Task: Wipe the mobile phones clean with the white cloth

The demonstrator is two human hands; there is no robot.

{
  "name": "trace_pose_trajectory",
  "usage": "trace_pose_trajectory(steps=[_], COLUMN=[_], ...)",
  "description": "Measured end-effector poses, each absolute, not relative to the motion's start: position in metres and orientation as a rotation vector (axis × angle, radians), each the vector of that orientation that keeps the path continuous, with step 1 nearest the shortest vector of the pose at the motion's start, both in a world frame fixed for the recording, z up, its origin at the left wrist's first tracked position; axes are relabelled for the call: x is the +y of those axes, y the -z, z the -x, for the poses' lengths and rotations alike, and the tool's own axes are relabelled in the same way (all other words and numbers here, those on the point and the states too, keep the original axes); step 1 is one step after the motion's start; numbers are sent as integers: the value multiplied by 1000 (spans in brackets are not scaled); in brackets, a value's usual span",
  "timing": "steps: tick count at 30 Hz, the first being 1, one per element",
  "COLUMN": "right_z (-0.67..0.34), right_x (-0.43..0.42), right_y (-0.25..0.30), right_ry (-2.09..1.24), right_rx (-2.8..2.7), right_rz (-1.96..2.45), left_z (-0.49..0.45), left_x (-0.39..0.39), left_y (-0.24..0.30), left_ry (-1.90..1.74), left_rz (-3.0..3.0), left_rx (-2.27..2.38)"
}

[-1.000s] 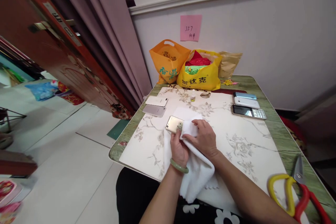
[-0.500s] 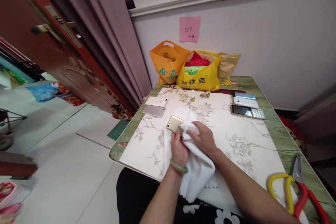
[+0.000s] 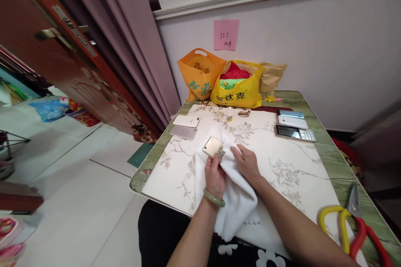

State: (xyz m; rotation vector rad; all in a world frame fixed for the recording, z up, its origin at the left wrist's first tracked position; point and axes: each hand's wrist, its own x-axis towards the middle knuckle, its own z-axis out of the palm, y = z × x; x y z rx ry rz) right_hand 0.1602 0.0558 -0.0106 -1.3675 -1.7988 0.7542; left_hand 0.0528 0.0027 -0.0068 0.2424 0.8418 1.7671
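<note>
A gold smartphone (image 3: pixel 212 147) is held by its lower edge in my left hand (image 3: pixel 215 178), its camera side facing up. Something small and greyish-green, which I cannot make out, sits at the phone's right end by the fingers. My right hand (image 3: pixel 248 162) pinches an edge of a white cloth (image 3: pixel 235 212), just right of the phone. The cloth spreads under the phone and hangs over the table's front edge between my forearms. A green bangle (image 3: pixel 214 198) circles my left wrist.
Left lie a white phone (image 3: pixel 187 121) and a silver phone (image 3: pixel 183 132); right, a blue phone (image 3: pixel 291 114), a white one (image 3: pixel 292 122) and a keypad phone (image 3: pixel 295 133). Scissors (image 3: pixel 354 217) lie front right. A small bottle (image 3: pixel 229 114), orange bag (image 3: pixel 200 73) and yellow bag (image 3: pixel 237 87) stand behind.
My right hand has drawn the cloth away from the phone's right end, to the right, uncovering more of the phone. My left hand has turned the phone slightly.
</note>
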Motion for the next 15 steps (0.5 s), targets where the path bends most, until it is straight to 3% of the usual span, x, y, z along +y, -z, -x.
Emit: trace_pose_trajectory(steps=[7,15], right_z=[-159,-168], right_x=[57,67], right_y=[12,13], right_ry=[-784,-1225], right_rx=[-1893,-1047], right_rz=[1213,1163], left_z=[-50,-52], left_x=[3,1], left_y=[10,6], left_ry=[-1755,-1743], left_rz=[-252,-239], left_rx=[866,765])
